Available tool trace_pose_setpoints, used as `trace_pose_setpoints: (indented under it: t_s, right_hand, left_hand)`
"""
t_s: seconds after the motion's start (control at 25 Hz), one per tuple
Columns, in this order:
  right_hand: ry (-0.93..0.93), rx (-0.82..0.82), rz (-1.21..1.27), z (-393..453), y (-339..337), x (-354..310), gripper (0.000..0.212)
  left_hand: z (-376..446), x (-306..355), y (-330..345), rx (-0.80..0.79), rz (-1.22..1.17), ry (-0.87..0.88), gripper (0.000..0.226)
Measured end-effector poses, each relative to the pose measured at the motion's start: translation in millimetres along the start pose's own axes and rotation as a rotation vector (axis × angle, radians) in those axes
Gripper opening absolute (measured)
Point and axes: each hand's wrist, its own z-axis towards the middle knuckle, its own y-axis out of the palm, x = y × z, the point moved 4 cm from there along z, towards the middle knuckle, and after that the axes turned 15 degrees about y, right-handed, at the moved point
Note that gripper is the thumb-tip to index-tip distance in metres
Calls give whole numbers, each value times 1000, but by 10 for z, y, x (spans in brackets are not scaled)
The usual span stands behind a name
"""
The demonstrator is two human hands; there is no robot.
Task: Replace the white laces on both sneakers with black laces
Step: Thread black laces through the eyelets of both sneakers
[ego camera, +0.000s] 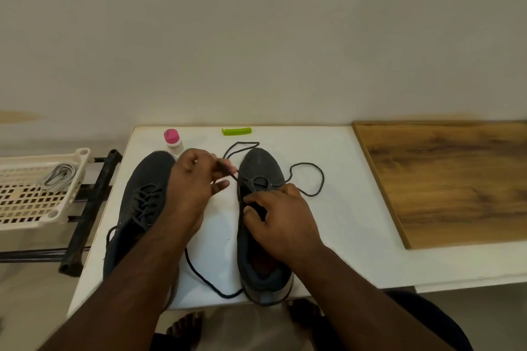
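On a white table [356,208], two hands thread a black lace [312,179] into the right sneaker [261,168].

Left hand [196,179] pinches one lace end just beside the toe; right hand [281,216] curls over the tongue, apparently gripping the shoe. Left sneaker [142,179] sits laced in black. White laces [58,175] lie in a basket [34,216] at far left.

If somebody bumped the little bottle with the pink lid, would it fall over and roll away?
Probably, yes. The little bottle stands upright and looks taller than wide, so a bump may tip it. It looks round, so once on its side it would likely roll on the smooth white table. It seems small and plastic, so probably light and unlikely to break.
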Motion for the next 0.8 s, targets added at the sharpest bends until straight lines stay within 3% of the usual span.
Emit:
trace_pose_setpoints:
  t_s: [0.08, 0.12, 0.32, 0.48, 0.68, 0.8]
  right_hand:
    - [-12, -2, 13, 9, 18, 12, 29]
    - [-14, -10, 19, 14, 27, 19, 30]
    - [-20, -24, 45, 33, 31, 46, 30]
    - [-19, -25, 58, 44, 36, 44, 32]
    - [-19, -29, 74, 42, 44, 37, 28]
    - [-2, -34, 76, 46, 38, 48, 29]
  left_hand:
    - [5, 12, -24, 64, -120, -28, 7]
    - [-11, -4, -15, 30, -40, -30, 6]
    - [-150, -213, 104, -441, 610, 14, 5]
    - [-103, -118, 75, -366, 583, 130, 14]
    - [-110, -135, 113, -447, 612, 156, 8]
    - [-109, 31, 125, -264, 333, 192, 11]
